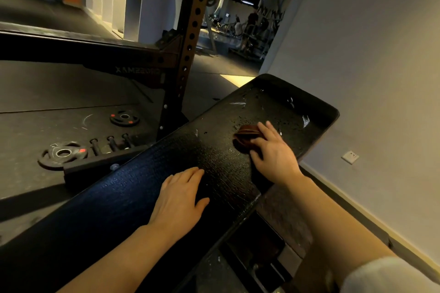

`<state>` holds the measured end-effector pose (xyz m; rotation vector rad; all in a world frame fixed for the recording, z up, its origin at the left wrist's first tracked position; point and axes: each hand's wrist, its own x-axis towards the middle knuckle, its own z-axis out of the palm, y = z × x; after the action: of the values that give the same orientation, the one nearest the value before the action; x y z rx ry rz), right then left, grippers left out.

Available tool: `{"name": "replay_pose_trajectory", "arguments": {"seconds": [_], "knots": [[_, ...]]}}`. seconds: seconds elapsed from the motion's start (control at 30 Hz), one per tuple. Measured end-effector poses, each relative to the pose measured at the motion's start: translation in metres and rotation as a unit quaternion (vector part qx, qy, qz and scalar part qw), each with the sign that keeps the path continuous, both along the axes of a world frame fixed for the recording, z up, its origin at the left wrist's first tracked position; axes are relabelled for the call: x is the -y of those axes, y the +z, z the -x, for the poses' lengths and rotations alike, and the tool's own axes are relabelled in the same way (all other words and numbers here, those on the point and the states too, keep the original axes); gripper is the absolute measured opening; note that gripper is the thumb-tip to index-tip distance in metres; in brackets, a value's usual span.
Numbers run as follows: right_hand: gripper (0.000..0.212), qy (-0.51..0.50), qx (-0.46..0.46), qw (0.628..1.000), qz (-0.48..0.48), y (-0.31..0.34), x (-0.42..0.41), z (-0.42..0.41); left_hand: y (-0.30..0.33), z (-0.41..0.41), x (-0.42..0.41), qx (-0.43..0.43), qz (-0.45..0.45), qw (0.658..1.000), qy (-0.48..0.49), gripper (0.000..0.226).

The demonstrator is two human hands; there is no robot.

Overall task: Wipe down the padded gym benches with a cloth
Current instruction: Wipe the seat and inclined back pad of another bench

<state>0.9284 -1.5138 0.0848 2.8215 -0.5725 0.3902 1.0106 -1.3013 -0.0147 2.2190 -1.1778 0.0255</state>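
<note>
A long black padded bench [142, 188] runs diagonally from lower left to upper right, and its far end glistens with wet drops. My right hand [273, 152] presses a bunched brown cloth [245, 138] onto the wet pad near that far end, fingers spread over the cloth. My left hand [181, 200] lies flat on the pad's middle with straight fingers and holds nothing.
A brown perforated rack upright [190, 38] stands just left of the bench. Two weight plates [62, 154] [124, 118] and several barbell collars lie on the dark floor at left. A pale wall [369, 54] with a socket [350, 156] closes the right side.
</note>
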Motion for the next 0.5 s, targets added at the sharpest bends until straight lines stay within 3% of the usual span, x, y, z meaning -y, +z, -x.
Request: {"name": "replay_pose_trajectory", "arguments": {"seconds": [0.1, 0.17, 0.27, 0.43, 0.5], "knots": [[0.048, 0.024, -0.040, 0.998, -0.033, -0.015, -0.031, -0.020, 0.003, -0.011, 0.008, 0.001, -0.012, 1.000, 0.009, 0.072], [0.053, 0.113, -0.070, 0.991, 0.006, -0.041, -0.058, -0.021, 0.003, -0.015, 0.011, -0.002, -0.021, 1.000, 0.011, 0.074], [0.045, 0.166, -0.079, 0.982, 0.032, -0.041, -0.059, -0.017, -0.001, -0.022, 0.007, 0.011, -0.044, 0.999, 0.011, 0.073], [0.043, -0.011, 0.050, 0.999, -0.012, -0.015, -0.019, -0.037, -0.006, -0.047, -0.007, -0.018, -0.037, 0.998, 0.041, 0.073], [0.047, -0.008, 0.019, 0.999, -0.031, -0.023, -0.040, -0.051, -0.005, -0.057, -0.009, -0.031, -0.040, 0.998, 0.045, 0.074]]}}
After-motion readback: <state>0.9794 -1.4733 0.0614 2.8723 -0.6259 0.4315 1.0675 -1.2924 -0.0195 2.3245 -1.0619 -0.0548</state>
